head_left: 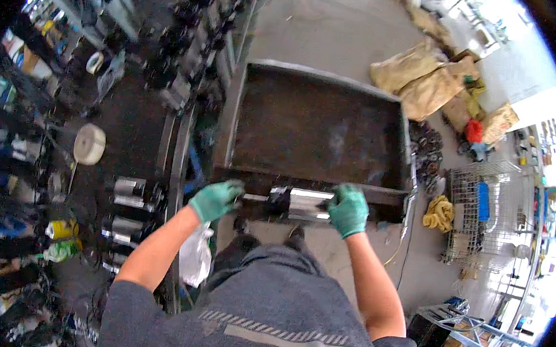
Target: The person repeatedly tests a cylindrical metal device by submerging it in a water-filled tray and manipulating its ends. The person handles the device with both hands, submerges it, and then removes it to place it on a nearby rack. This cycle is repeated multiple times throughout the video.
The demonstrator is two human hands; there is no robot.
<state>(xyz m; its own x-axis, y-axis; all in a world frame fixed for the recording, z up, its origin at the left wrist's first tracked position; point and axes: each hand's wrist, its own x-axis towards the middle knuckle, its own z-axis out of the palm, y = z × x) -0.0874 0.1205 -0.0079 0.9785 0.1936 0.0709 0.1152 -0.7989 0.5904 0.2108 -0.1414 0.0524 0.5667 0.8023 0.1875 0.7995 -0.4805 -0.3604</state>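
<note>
Metal cylinder (310, 203) is at the near edge of the dark tray (321, 137); it could drop off should the right hand (349, 210), seemingly gripping its right end, slip. Whether the left hand (218, 199) grips the thin rod (255, 197), I cannot tell.

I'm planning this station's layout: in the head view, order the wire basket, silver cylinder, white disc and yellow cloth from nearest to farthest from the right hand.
From the right hand:
1. Silver cylinder, at its left.
2. Yellow cloth, to its right.
3. Wire basket, beyond the cloth.
4. White disc, far left.
</note>
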